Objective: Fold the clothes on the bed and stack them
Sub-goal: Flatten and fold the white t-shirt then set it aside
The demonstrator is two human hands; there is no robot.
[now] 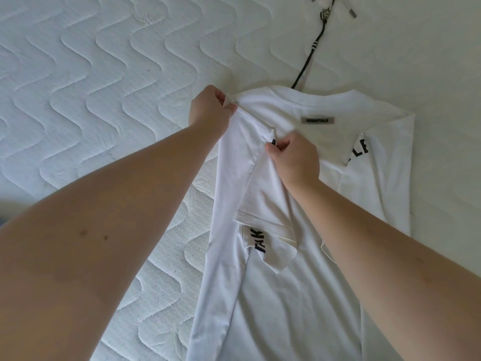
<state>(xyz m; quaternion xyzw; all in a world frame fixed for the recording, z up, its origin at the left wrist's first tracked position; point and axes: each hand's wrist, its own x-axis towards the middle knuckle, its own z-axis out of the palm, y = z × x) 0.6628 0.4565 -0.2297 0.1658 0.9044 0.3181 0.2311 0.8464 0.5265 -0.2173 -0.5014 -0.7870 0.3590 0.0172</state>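
A white T-shirt (299, 282) with black lettering and a grey neck label lies on the bed, collar pointing away from me. Its left side is folded inward, with the short sleeve lying across the body. My left hand (210, 108) pinches the fabric at the shirt's left shoulder corner. My right hand (294, 158) grips the folded sleeve's upper edge near the collar. The shirt's right side is also folded in, showing letters along its edge.
The quilted white mattress (91, 100) stretches to the left. A cream garment (403, 48) with a black drawcord (312, 56) and metal tips lies beyond the shirt's collar at the upper right.
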